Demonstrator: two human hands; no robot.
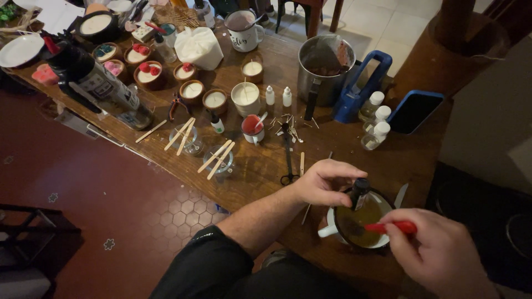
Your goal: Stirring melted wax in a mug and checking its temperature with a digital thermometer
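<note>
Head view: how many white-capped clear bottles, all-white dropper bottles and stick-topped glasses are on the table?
White-capped clear bottles: 3
All-white dropper bottles: 2
Stick-topped glasses: 2
Total: 7

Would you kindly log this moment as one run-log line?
left hand: holds dark bottle over mug | right hand: holds red-handled tool in mug | mug: amber liquid, on wooden table
</note>
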